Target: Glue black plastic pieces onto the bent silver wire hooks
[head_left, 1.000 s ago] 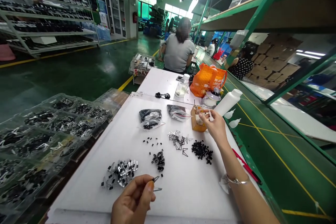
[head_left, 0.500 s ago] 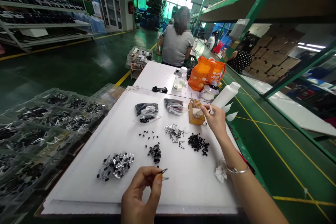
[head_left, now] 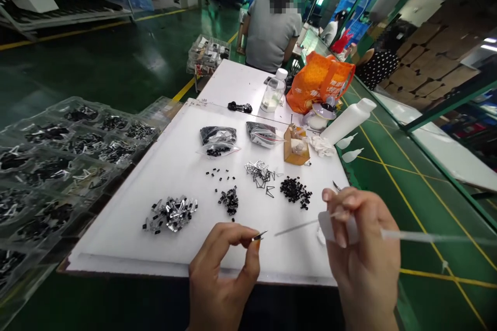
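Note:
My left hand (head_left: 225, 269) is closed in a pinch, with a small dark V-shaped metal clip (head_left: 259, 236) poking out between thumb and forefinger. To its right, my right hand (head_left: 363, 238) grips a white translucent dropper (head_left: 325, 227) whose thin needle-like tip points left at the clip, a short gap away. Fingers hide part of the dropper, and its right end is blurred. Beyond the hands lie a pile of loose metal clips (head_left: 261, 171), two heaps of tiny black caps (head_left: 295, 191) (head_left: 229, 200), and a pile of clips with black ends (head_left: 171, 214).
Two plastic bags of black parts (head_left: 218, 137) (head_left: 261, 133) lie farther back. Near them stand a yellow box (head_left: 297, 150), a white bottle (head_left: 349, 121), a clear jar (head_left: 274, 94) and an orange bag (head_left: 318, 83). Divided trays (head_left: 81, 150) flank the left side. A seated person (head_left: 272, 31) is ahead.
My right hand has come from beside the yellow box toward me, bringing the dropper close to the clip. My left hand still pinches the clip, now turned. The camera view has tilted down.

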`<state>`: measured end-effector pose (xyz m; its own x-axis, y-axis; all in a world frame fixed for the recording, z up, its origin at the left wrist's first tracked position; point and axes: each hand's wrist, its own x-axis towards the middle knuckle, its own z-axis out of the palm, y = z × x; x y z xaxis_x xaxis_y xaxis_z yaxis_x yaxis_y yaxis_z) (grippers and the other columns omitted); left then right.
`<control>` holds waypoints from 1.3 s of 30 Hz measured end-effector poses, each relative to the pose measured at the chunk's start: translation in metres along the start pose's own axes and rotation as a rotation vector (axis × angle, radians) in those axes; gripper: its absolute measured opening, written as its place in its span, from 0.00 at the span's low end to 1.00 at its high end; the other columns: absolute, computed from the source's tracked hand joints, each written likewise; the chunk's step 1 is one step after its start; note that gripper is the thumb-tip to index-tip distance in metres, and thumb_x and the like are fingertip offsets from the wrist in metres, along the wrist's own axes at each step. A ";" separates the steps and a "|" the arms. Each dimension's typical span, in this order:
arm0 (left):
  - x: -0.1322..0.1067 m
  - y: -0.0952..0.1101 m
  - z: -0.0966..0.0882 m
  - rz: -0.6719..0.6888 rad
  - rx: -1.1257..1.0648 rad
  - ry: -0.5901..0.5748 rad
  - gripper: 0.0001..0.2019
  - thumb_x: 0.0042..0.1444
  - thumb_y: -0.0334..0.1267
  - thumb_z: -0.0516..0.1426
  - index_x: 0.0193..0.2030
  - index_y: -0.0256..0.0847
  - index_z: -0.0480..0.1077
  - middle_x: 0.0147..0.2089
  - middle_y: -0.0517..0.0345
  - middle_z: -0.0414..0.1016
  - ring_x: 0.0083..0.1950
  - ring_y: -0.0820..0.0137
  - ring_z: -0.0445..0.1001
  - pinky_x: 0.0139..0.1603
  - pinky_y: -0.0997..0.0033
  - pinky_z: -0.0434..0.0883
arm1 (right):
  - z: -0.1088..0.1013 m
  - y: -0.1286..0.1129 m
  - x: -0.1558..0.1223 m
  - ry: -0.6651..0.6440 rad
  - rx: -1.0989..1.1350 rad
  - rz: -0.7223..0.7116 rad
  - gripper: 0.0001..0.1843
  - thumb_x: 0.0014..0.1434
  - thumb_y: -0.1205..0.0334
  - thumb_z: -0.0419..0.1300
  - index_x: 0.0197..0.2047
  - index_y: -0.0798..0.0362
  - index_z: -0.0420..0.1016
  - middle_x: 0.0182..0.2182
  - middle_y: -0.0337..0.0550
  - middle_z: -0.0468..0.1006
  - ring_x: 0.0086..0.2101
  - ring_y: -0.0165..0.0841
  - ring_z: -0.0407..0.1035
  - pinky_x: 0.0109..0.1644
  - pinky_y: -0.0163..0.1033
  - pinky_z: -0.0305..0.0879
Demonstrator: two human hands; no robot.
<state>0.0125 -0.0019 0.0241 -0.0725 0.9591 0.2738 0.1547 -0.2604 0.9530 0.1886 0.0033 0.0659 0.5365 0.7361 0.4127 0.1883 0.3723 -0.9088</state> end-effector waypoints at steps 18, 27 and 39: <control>-0.004 0.006 0.000 0.268 0.119 0.015 0.15 0.55 0.21 0.61 0.40 0.49 0.74 0.32 0.64 0.79 0.33 0.66 0.76 0.45 0.58 0.71 | -0.003 0.004 -0.024 -0.011 0.019 0.088 0.12 0.67 0.53 0.64 0.32 0.48 0.78 0.24 0.35 0.68 0.19 0.25 0.55 0.23 0.36 0.55; -0.006 0.007 0.002 0.230 0.101 0.021 0.16 0.54 0.20 0.61 0.40 0.49 0.75 0.33 0.65 0.79 0.34 0.67 0.76 0.49 0.59 0.70 | -0.002 0.002 -0.026 -0.020 0.027 0.113 0.12 0.67 0.54 0.64 0.32 0.49 0.79 0.25 0.35 0.70 0.19 0.24 0.56 0.24 0.35 0.56; 0.002 -0.001 -0.012 -0.823 -0.485 -0.070 0.11 0.50 0.48 0.71 0.34 0.45 0.81 0.33 0.62 0.77 0.34 0.72 0.75 0.38 0.78 0.74 | -0.027 0.080 0.122 0.234 -0.496 -0.279 0.18 0.63 0.47 0.62 0.34 0.54 0.78 0.28 0.43 0.77 0.30 0.37 0.69 0.40 0.44 0.62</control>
<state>0.0002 -0.0010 0.0257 0.0852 0.8622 -0.4993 -0.3443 0.4958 0.7973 0.2915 0.1075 0.0419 0.5679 0.4843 0.6655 0.6774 0.1842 -0.7121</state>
